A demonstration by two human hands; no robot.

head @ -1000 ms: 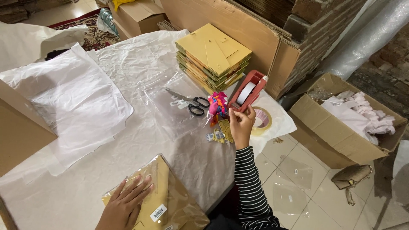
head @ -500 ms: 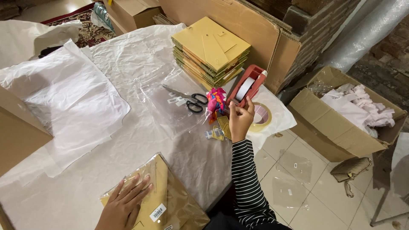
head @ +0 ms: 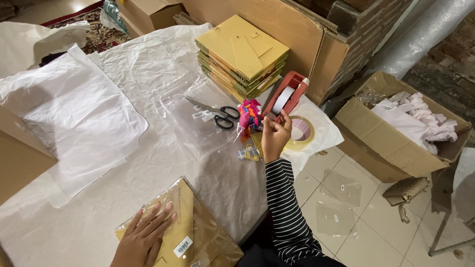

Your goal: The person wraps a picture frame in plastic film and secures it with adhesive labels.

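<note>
My left hand (head: 144,234) lies flat with fingers spread on the yellow-brown packet in clear plastic (head: 190,237) at the near edge of the white-covered table (head: 148,74), pressing down on it rather than gripping. My right hand (head: 275,137), in a striped sleeve, reaches to the red tape dispenser (head: 287,96) at the table's far right edge, its fingertips pinched at the front of the dispenser, though I cannot tell whether tape is caught between them. Black-handled scissors (head: 217,112) lie just left of the dispenser, a loose roll of tape (head: 303,133) just right of my hand, and a stack of yellow folders (head: 241,55) behind.
</note>
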